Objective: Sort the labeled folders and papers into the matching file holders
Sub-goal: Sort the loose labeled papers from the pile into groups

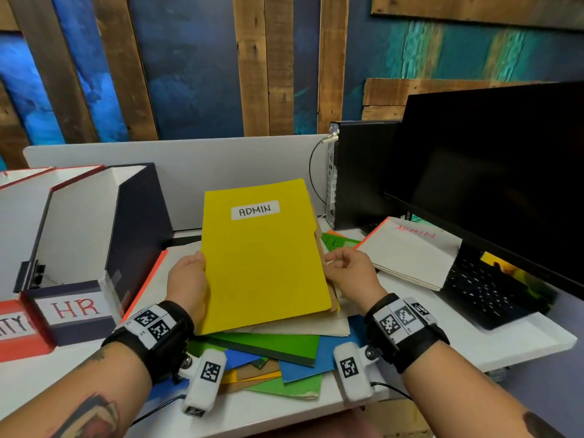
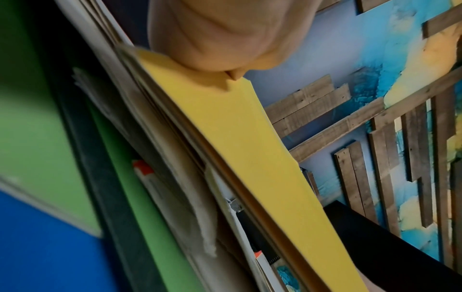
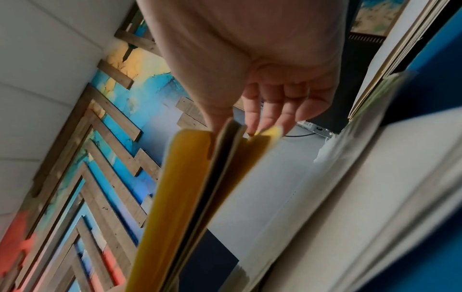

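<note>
Head view showed both hands holding a yellow folder (image 1: 264, 257) labeled ADMIN, tilted up over a pile of folders (image 1: 284, 352) on the desk (image 1: 474, 339). Left hand (image 1: 188, 281) gripped its left edge, thumb on the front. Right hand (image 1: 354, 273) pinched the right edge, where tan papers stuck out; right wrist view showed fingers (image 3: 272, 110) at the folder's (image 3: 175, 197) open edge. HR holder (image 1: 76, 257) stood at left, apart from the folder. White ADMIN folder (image 1: 410, 251) lay at right by the monitor (image 1: 493, 172).
</note>
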{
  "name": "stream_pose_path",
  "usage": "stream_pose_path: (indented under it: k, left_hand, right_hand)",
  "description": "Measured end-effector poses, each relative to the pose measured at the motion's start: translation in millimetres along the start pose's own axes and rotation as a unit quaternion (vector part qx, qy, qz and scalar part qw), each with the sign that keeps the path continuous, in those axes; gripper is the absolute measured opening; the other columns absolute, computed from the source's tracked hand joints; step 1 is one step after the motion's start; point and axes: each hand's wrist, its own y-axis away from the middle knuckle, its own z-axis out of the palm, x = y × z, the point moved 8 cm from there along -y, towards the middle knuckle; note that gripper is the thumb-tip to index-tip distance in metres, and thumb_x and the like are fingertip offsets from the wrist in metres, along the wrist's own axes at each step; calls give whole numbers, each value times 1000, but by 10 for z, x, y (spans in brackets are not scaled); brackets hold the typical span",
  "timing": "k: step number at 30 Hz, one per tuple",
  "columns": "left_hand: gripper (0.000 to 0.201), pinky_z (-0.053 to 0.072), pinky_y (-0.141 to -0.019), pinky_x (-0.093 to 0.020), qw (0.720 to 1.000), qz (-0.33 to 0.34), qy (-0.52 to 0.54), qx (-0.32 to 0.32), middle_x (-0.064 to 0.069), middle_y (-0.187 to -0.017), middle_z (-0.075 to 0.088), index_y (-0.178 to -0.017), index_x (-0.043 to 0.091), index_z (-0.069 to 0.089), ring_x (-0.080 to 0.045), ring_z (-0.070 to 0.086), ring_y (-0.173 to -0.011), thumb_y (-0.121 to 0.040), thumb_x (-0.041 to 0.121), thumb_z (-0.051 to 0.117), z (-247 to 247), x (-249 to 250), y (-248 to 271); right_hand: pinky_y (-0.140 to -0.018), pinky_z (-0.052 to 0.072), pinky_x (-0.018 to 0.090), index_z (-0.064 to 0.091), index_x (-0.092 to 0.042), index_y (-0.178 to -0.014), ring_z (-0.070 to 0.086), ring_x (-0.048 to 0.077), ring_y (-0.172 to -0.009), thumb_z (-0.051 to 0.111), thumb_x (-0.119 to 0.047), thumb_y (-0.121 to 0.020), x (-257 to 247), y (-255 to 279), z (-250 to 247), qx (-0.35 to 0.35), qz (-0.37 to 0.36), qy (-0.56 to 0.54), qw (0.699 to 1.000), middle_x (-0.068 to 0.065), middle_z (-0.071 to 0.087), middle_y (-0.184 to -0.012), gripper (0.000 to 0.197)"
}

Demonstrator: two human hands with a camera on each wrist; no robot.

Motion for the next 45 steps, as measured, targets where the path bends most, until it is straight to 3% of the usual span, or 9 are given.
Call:
stream_pose_path:
  k: [5,10,13,16,20,28,32,39,45]
  left_hand:
    - [24,42,-97,-40,999,38,-23,-5,-8,-106,62,-118,17,58,-26,57,-96,-108,33,43,13,17,-43]
    - [41,50,-98,-53,994,78,-46,61,-28,-120,64,-121,-2,61,-45,62,-110,-103,31,45,-141,41,-116]
    - [31,49,-99,-37,985,55,-84,137,-16,-127,64,-130,4,54,-32,61,-119,-102,16,50,-325,33,-210]
    - [30,44,-99,-23,888,130,-419,136,-2,-134,57,-134,12,48,-17,57,-125,-105,15,48,-294,269,12]
    - [9,45,-88,-37,992,23,-95,81,-11,-110,65,-99,16,59,-30,61,-101,-103,23,56,-347,33,11]
    - [24,53,-90,-63,999,22,22,34,-10,-102,66,-96,25,51,-33,67,-96,-88,4,61,-220,-46,-140]
    - [30,54,-78,-42,999,46,7,27,-7,-104,62,-116,21,44,-30,64,-95,-94,7,60,-133,-10,-107]
    - [40,44,-75,-36,992,93,-83,-12,-14,-110,67,-120,7,57,-35,64,-101,-104,42,46,52,51,3]
    - [29,61,-79,-50,993,7,-75,-96,-19,-103,75,-113,6,64,-37,73,-88,-90,20,75,177,-151,37]
  right_hand:
    - [-60,45,33,60,-17,-57,52,17,-55,80,0,-77,161,-20,66,-7,59,3,998,1,61,-58,33]
    - [-65,44,33,44,-17,-69,53,22,-69,79,-13,-83,145,-31,-256,138,60,-22,988,8,56,-75,37]
    - [-64,42,32,41,-17,-78,55,24,-74,69,-17,-92,159,-36,-412,170,74,-8,983,9,59,-84,31]
    - [-78,49,36,51,-15,-96,60,21,-84,62,-16,-97,166,-35,-436,162,88,-7,983,6,63,-99,11]
    - [-91,56,45,54,-23,-112,66,27,-98,78,-11,-83,172,-21,-341,128,95,-44,986,8,68,-111,39]
    - [-85,48,28,47,-24,-116,63,9,-89,58,-1,-93,-417,205,-535,237,-91,17,967,-12,62,-99,34]
    - [-87,40,3,42,-13,-139,55,-21,-101,56,-1,-98,-646,342,-513,258,-211,-39,942,-28,55,-114,45]
    - [-100,54,49,60,-28,-114,72,21,-104,74,-5,-84,-243,75,5,46,-44,-71,995,4,74,-114,39]
    - [-101,52,42,64,-6,-125,65,26,-110,78,-22,-87,109,176,146,-74,123,138,980,8,69,-123,43]
